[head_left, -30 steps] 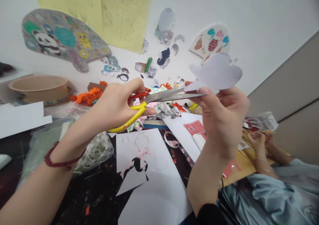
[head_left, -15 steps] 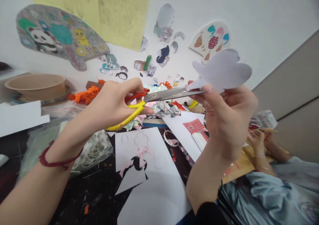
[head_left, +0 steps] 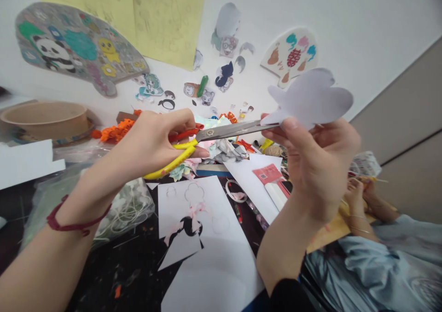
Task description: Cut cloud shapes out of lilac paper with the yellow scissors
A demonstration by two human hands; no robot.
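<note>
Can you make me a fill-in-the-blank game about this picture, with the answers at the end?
1. The left hand is holding a pair of ____.
2. The right hand is pinching a cut-out made of white ____.
3. The dark red bracelet goes around the ____ wrist.
4. The black-and-white animal drawn on the big grey fan-shaped cutout is a ____.

Missing words: scissors; paper; left; panda.

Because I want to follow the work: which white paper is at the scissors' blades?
The lobed cutout, the only one in the right hand; the drawn-on white sheet lies on the table.
</note>
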